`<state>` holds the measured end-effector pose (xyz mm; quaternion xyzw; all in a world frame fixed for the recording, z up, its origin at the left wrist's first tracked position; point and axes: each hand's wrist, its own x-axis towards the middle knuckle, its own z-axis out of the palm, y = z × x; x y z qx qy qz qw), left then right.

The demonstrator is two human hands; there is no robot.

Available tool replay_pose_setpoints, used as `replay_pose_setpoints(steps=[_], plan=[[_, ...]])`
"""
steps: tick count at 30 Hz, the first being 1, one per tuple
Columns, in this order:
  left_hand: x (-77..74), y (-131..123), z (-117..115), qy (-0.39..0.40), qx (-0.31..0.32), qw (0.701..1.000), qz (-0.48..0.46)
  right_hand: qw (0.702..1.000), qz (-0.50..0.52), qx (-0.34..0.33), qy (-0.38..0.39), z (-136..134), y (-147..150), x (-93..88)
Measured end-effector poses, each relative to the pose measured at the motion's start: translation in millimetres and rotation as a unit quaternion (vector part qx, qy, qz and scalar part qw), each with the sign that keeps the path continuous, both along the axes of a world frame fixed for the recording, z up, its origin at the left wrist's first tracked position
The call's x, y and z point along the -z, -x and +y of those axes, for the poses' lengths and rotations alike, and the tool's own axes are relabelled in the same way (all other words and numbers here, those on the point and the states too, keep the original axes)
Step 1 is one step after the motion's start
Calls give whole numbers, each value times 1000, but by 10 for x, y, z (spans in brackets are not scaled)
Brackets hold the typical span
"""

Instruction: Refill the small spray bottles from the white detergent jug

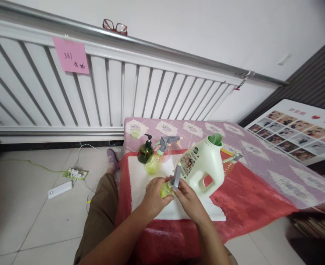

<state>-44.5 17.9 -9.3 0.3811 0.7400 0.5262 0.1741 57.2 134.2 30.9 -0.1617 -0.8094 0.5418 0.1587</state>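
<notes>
My left hand (154, 195) is wrapped round a small spray bottle (165, 190) with yellow-green contents. My right hand (188, 198) has its fingers closed at the bottle's grey spray head (176, 177). Just beyond them stands another spray bottle (152, 164), yellowish with a grey trigger. Next to that is a dark green pump bottle (145, 151) with a black top. A large pale green jug (216, 167) with a label and a handle stands close to my right hand, its mouth holding something green.
A white cloth (140, 195) lies on a red cover (250, 198) over the table. An orange-tinted spray bottle (229, 166) stands behind the jug. On the floor to the left are a power strip (76, 173) and a white box-shaped device (60, 190). A radiator (129, 88) stands behind.
</notes>
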Motion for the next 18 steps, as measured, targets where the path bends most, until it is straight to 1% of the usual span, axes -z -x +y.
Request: replay_pose_setpoints(steps=[4,12,18], plan=[[3,0,-12,-8,4,1000,-7,1000,-2,11,-11,-41,-29,35],[16,0,-11,-17,8,1000,-13,998,-14,40,-48,-81,-23,29],[41,-12,-9,-22,-11,999,-21,997,-21,49,-57,-93,10,-4]])
